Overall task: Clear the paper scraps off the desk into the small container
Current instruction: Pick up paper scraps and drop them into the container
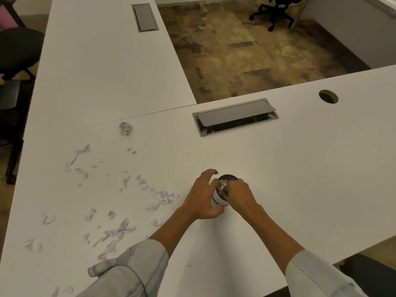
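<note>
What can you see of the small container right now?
The container is a small white cup with a dark line near its base, upright on the desk. Its open top shows a dark inside with paper scraps in it. The left hand wraps its side; the right hand is at the rim, pushing scraps in.

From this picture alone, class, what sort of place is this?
Most likely an office. White desks meet in an L, each with a flip-lid cable box sunk in its top, and a wheeled office chair stands on the carpet beyond.
</note>
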